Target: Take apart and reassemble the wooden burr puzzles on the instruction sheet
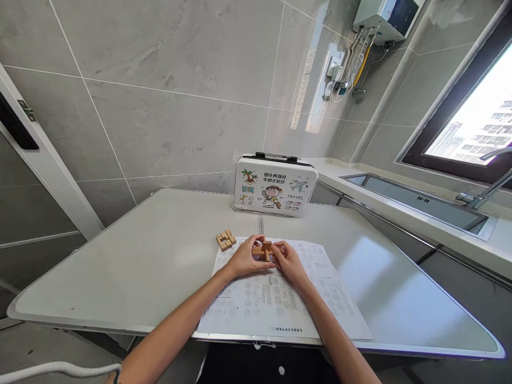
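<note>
Our left hand [242, 259], gripping a wooden block assembly [266, 246]; our right hand [288, 261], pinching its side; both over a printed sheet [260, 320] on our worktop [160, 256], more wooden blocks [226, 241] by the sheet's far-left corner.

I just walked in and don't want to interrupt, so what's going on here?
A person at a white table is handling a small cross-shaped cluster of wooden blocks. The left hand holds it, and the right hand has its fingertips at its right side, above a printed sheet. More wooden pieces lie by the sheet's far left corner; a white case stands behind.
</note>
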A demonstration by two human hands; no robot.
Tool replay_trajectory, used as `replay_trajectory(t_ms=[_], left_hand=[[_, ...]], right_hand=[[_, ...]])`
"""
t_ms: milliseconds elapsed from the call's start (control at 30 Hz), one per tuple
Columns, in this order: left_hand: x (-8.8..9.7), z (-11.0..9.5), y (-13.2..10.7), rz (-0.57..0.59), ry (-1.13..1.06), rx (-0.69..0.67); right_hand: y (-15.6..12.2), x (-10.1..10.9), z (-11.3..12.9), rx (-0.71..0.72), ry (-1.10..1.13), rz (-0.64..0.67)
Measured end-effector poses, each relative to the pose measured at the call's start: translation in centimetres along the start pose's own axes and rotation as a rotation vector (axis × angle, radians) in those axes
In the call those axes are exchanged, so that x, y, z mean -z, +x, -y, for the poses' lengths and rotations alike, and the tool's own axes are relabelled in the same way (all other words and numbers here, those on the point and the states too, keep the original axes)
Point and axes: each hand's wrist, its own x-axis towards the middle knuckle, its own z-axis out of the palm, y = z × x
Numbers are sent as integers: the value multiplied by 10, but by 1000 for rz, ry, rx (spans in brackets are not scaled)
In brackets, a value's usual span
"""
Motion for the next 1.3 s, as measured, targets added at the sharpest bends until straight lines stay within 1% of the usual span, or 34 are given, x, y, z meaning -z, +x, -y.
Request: replay_trajectory(t_ms=[133, 233, 433, 600, 700, 867, 933, 1133, 1200, 1300], left_hand=[[1, -1, 0, 23, 33, 5], [0, -2, 0, 31, 44, -17], [0, -5, 0, 22, 95, -110], [-1, -8, -2, -21, 103, -153], [-2, -8, -1, -46, 63, -149], [-1, -5, 2, -48, -9, -113], [0, -6, 1, -44, -13, -119], [2, -16, -3, -34, 79, -184], [1, -16, -3, -45, 68, -190], [-2, -11, -1, -62, 6, -145]], right_hand=[[1, 2, -2, 37, -73, 49], [1, 3, -2, 38, -74, 85], [0, 2, 0, 7, 12, 111], [1, 4, 1, 4, 71, 127], [2, 5, 3, -26, 115, 131], [0, 5, 9, -110, 195, 201], [-1, 5, 10, -101, 197, 198], [0, 5, 7, 2, 143, 150], [1, 4, 7, 0, 154, 149], [2, 4, 9, -58, 246, 138]])
